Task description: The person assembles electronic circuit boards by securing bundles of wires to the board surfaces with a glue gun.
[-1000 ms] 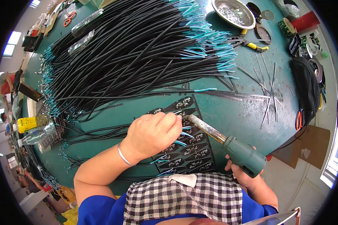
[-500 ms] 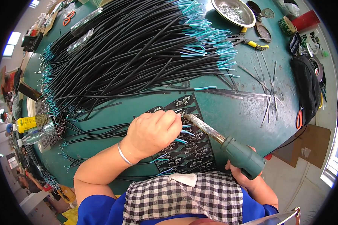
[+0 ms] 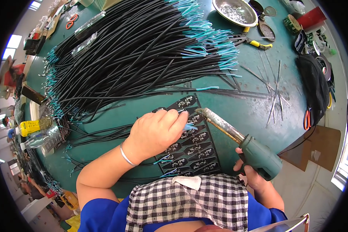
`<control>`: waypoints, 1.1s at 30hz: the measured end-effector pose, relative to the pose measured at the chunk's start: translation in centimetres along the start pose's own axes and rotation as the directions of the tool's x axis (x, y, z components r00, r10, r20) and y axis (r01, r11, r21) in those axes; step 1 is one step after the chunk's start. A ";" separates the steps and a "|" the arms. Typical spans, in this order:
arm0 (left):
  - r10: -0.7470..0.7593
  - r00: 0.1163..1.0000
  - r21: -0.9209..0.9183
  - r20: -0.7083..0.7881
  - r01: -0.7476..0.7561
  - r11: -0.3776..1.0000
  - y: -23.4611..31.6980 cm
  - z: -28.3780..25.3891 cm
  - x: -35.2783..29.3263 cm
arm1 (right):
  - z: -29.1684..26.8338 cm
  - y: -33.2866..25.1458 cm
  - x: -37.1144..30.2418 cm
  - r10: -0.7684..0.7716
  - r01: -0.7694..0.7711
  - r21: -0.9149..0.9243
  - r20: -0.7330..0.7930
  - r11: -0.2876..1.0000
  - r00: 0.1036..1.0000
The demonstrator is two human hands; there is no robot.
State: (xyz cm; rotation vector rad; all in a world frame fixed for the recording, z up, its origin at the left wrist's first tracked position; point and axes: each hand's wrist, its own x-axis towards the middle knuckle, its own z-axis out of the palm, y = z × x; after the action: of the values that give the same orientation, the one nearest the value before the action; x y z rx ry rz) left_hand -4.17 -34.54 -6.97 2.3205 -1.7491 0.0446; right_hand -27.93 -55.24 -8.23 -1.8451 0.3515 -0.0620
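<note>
A black circuit board panel (image 3: 199,151), split into several small boards with components, lies on the green bench. Over its upper part my left hand (image 3: 156,133) is closed, fingertips pinched on a black cable's end; light blue wires (image 3: 189,127) show blurred just below the fingertips. My right hand (image 3: 253,176) is wrapped round the handle of a green soldering gun (image 3: 261,156). Its metal barrel points up and left, with the tip a little right of my left fingertips, apart from them. Other cables lie with blue ends on the lower boards.
A big bundle of black cables (image 3: 120,58) with blue ends fills the far bench. A metal bowl (image 3: 236,13) with shiny bits, yellow-handled pliers (image 3: 261,45) and thin metal sticks (image 3: 274,92) lie right. A black bag (image 3: 313,89) sits at the right edge; bottles (image 3: 29,127) lie left.
The soldering gun has drawn back to the right and slightly down, its tip away from my left fingertips. My left hand has shifted slightly left.
</note>
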 end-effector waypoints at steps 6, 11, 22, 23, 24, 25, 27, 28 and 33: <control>0.070 0.997 0.071 -0.028 -0.068 0.995 0.2 0.1 -0.2 | 0.1 0.3 -0.6 0.036 -0.024 0.175 -0.065 0.984 0.997; -0.023 1.000 -0.066 -0.003 0.023 0.998 1.1 0.6 -1.5 | 0.5 0.7 -1.5 0.086 -0.065 0.213 -0.091 0.975 0.992; 0.036 0.993 -0.066 -0.114 -0.044 0.997 1.8 0.7 -1.5 | 0.6 0.4 -1.9 0.089 -0.095 0.184 0.038 0.978 0.995; 0.036 0.993 -0.070 -0.115 -0.044 0.997 1.7 0.8 -1.6 | 0.7 0.1 -1.9 0.092 -0.097 0.181 0.037 0.979 0.995; 0.039 0.994 -0.065 -0.106 -0.046 0.997 1.7 0.9 -1.7 | 0.7 -0.1 -1.9 0.136 -0.142 0.149 0.049 0.979 0.989; 0.041 0.994 -0.060 -0.098 -0.047 0.997 1.7 0.9 -1.7 | 0.7 -0.3 -1.9 0.181 -0.186 0.115 0.059 0.976 0.982; 0.067 0.989 -0.038 -0.135 -0.072 0.997 1.5 1.2 -1.6 | 0.5 0.4 -1.7 0.057 -0.051 -0.081 0.073 0.995 0.996; 0.094 0.981 -0.011 -0.171 -0.097 0.995 1.4 1.3 -1.5 | 0.5 0.8 -1.5 -0.065 0.093 -0.268 0.111 0.959 0.992; 0.095 0.980 -0.031 -0.177 -0.102 0.994 1.4 1.3 -1.4 | 1.6 1.4 -2.0 -0.006 0.010 -0.239 0.017 0.971 1.000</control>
State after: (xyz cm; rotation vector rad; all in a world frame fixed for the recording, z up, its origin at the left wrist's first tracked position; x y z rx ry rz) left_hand -6.04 -33.86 -8.26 2.1294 -1.7578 0.2221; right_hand -29.82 -53.59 -9.74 -2.0847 0.3518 -0.0101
